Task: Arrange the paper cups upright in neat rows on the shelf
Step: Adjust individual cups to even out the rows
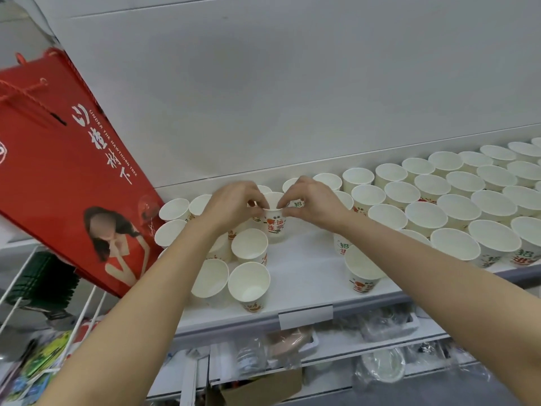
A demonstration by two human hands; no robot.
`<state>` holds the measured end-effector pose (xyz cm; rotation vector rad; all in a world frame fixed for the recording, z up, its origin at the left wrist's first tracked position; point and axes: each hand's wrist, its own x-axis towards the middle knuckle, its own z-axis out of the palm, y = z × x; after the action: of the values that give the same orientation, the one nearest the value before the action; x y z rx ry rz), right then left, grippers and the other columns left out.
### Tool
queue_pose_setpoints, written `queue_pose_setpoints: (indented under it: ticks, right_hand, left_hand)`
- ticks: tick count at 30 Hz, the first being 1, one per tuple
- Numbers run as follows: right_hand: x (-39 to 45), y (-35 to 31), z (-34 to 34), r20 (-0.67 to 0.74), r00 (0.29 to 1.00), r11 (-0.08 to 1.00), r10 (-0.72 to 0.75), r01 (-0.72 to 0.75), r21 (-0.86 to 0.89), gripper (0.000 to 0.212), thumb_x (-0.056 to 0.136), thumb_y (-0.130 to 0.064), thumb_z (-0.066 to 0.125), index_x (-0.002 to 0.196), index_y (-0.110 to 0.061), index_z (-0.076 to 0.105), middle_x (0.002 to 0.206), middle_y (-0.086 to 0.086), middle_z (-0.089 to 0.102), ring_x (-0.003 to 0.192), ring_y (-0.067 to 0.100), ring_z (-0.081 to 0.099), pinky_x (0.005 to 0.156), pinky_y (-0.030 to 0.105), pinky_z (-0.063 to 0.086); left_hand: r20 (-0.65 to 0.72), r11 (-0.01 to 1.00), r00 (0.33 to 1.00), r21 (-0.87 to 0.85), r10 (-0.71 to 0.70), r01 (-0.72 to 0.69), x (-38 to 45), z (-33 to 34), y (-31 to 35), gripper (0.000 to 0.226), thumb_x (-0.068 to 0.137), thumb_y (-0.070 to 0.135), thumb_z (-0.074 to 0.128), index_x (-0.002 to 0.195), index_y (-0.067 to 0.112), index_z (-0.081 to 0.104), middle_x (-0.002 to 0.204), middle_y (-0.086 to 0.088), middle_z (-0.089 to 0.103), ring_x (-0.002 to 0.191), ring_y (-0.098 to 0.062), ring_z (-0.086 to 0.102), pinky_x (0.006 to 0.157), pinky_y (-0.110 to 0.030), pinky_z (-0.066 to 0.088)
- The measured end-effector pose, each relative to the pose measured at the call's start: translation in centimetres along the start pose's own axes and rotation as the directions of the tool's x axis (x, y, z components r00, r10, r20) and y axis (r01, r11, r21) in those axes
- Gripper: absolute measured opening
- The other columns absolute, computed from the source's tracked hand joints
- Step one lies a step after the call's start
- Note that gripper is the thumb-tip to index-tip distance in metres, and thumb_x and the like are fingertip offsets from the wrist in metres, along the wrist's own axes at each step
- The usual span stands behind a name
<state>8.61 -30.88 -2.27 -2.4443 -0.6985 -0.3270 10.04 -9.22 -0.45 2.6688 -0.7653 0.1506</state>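
Note:
Several white paper cups with red and green print stand upright on a white shelf (304, 276). On the right, rows of cups (456, 206) fill the shelf. On the left stands a looser cluster (248, 250). One cup (274, 221) is upright near the shelf's middle back; my left hand (234, 205) pinches its rim from the left and my right hand (310, 202) pinches it from the right. A single cup (363, 268) stands alone near the front edge, right of the bare strip.
A red gift bag (73, 171) with rope handles leans at the shelf's left end, touching the left cups. A blank price-tag holder (306, 316) sits on the shelf's front edge. Lower shelves hold plastic-wrapped goods (380, 364); a cardboard box (263, 388) lies below.

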Motion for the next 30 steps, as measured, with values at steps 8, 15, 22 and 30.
queue_pose_setpoints:
  ticks: [8,15,22,30]
  right_hand:
    - [-2.5,2.9,-3.2,-0.003,0.973,0.963,0.230,-0.227,0.148,0.007,0.072,-0.017,0.079,0.077,-0.021,0.076,0.079,-0.010,0.071,0.076,0.004,0.057,0.068,0.025,0.046]
    - [-2.2,3.6,-2.8,0.039,0.964,0.961,0.263,-0.265,0.079,0.007,0.073,-0.021,0.078,0.077,-0.025,0.075,0.080,-0.010,0.071,0.079,0.007,0.061,0.070,0.031,0.049]
    - [-2.2,3.0,-1.5,0.085,0.987,0.974,0.138,-0.119,-0.195,0.006,0.075,-0.022,0.074,0.078,-0.027,0.073,0.077,-0.012,0.066,0.085,0.013,0.048,0.068,0.037,0.046]
    - [-3.0,3.6,-1.6,0.074,0.997,0.961,0.034,-0.013,-0.276,0.005,0.072,-0.017,0.074,0.075,-0.021,0.074,0.074,-0.005,0.067,0.080,0.020,0.051,0.062,0.031,0.036]
  left_hand:
    - [-0.027,0.967,0.968,0.035,-0.250,0.251,2.7,1.5,-0.3,0.024,0.076,0.029,0.079,0.098,0.031,0.071,0.100,0.013,0.065,0.089,-0.012,0.060,0.074,-0.028,0.045]
    - [0.006,0.920,0.930,0.148,-0.367,0.362,2.5,3.2,-1.3,0.009,0.081,0.019,0.065,0.082,0.026,0.071,0.089,0.000,0.067,0.088,-0.026,0.061,0.063,-0.028,0.041]
    - [-0.034,0.929,0.934,0.098,-0.356,0.357,2.6,3.2,-1.2,0.011,0.083,0.027,0.068,0.091,0.029,0.076,0.092,0.002,0.069,0.091,-0.023,0.061,0.068,-0.030,0.046]
    - [-0.044,0.946,0.952,0.108,-0.304,0.307,3.3,4.8,0.8,0.015,0.082,0.022,0.067,0.092,0.026,0.077,0.091,-0.001,0.068,0.092,-0.025,0.061,0.064,-0.029,0.042]
